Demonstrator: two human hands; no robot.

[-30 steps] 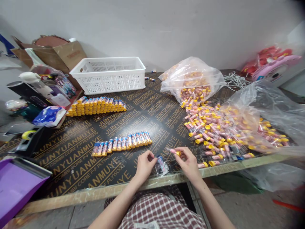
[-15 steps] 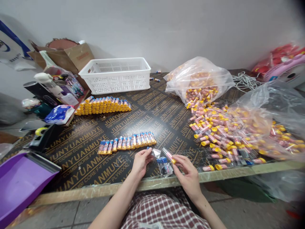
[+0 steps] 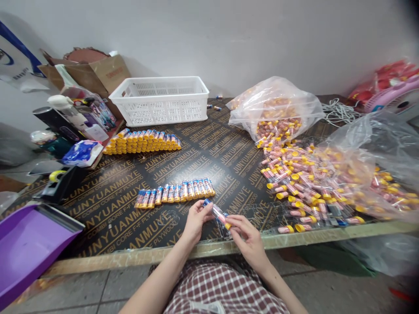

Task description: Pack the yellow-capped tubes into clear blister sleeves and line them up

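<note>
Between my two hands, over the front of the table, is a small yellow-capped tube (image 3: 218, 212) with a blue printed film sleeve around it. My left hand (image 3: 197, 218) pinches the blue upper end. My right hand (image 3: 247, 237) grips the yellow cap at the lower end. Beneath the tube lie blue and clear film sleeves (image 3: 221, 227), partly hidden by it and my right hand. Just beyond my left hand stretches a row of sleeved tubes (image 3: 176, 192). To the right of my right hand spreads a heap of pink-filled, yellow-capped tubes (image 3: 307, 183) without blue sleeves.
A stack of sleeved tubes (image 3: 142, 143) lies before a white plastic basket (image 3: 163, 107). Beyond the heap is an open clear bag (image 3: 278, 100) of tubes. A purple dustpan (image 3: 29, 248) is at left, near a tape dispenser (image 3: 59, 185). A pink fan (image 3: 393, 96) stands far right.
My hands have come closer together. The bare tube in my right hand now has the blue sleeve from my left hand around it.
</note>
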